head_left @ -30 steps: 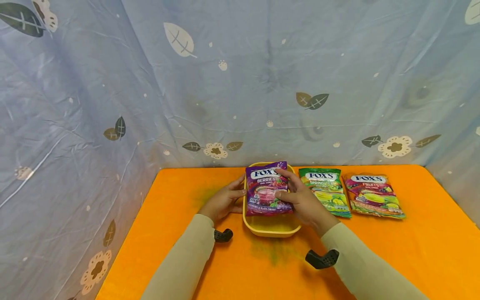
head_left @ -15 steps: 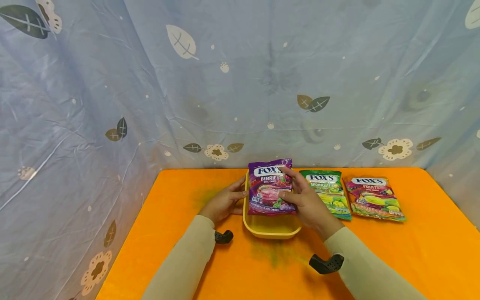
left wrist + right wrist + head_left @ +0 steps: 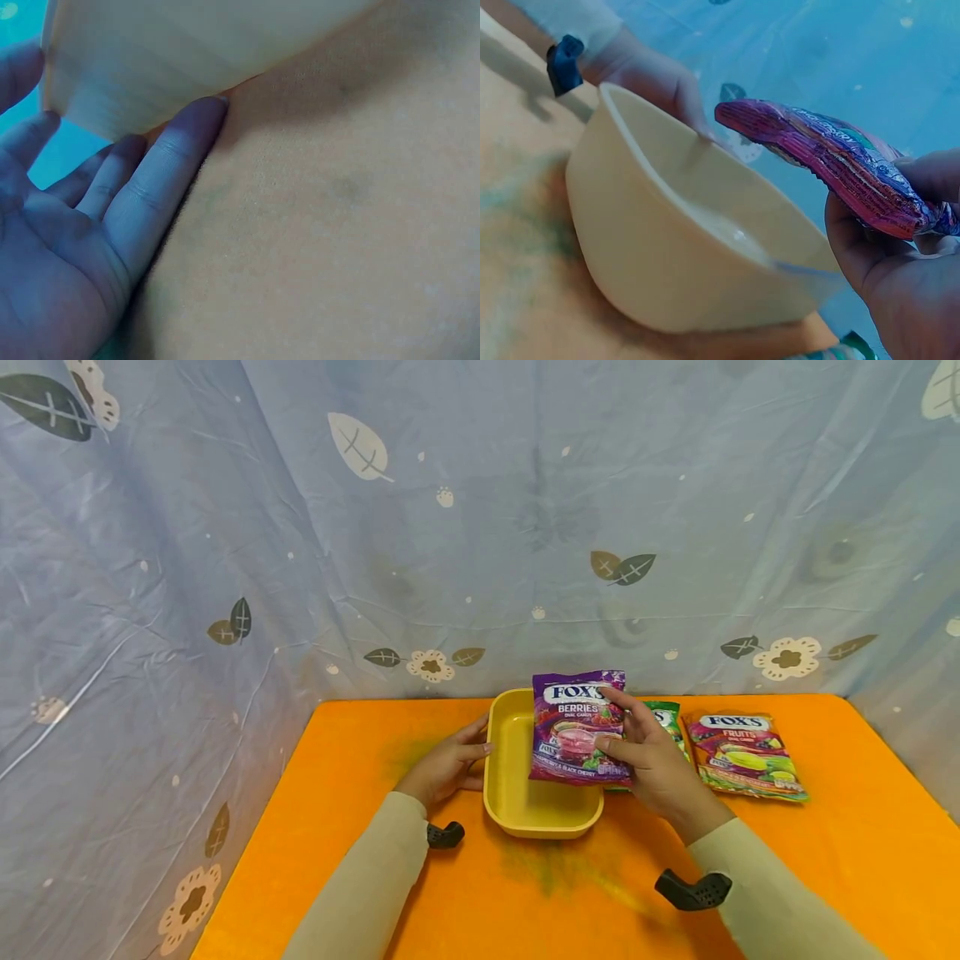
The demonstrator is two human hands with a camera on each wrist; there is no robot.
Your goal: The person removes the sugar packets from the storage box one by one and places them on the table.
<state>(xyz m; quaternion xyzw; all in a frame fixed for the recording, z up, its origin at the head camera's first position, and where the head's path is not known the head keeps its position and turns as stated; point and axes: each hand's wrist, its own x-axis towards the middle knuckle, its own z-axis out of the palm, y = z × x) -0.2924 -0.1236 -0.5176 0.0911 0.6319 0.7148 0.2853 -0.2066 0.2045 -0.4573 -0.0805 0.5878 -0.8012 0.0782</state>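
Note:
My right hand (image 3: 667, 772) pinches a purple bag of Fox's Berries candy (image 3: 573, 739) by its right side, thumb on the front. The bag hangs over the right part of a yellow plastic basin (image 3: 506, 810). In the right wrist view the candy bag (image 3: 832, 169) is seen edge-on, apart from the basin (image 3: 667, 255). My left hand (image 3: 447, 766) rests against the basin's left side; in the left wrist view the left hand (image 3: 82, 225) has its extended fingers touching the outer wall. No candy shows inside the visible part of the basin.
A green Fox's candy bag (image 3: 666, 718) lies right of the basin, mostly hidden by the right hand and purple bag. Beside it lies a Fox's Fruits bag (image 3: 746, 756). The orange tabletop (image 3: 360, 760) meets a patterned blue curtain (image 3: 450, 552) at the back.
My right hand has moved right with the berries candy bag, from over the basin's middle to its right side, uncovering more of the basin. My left hand stays on the basin.

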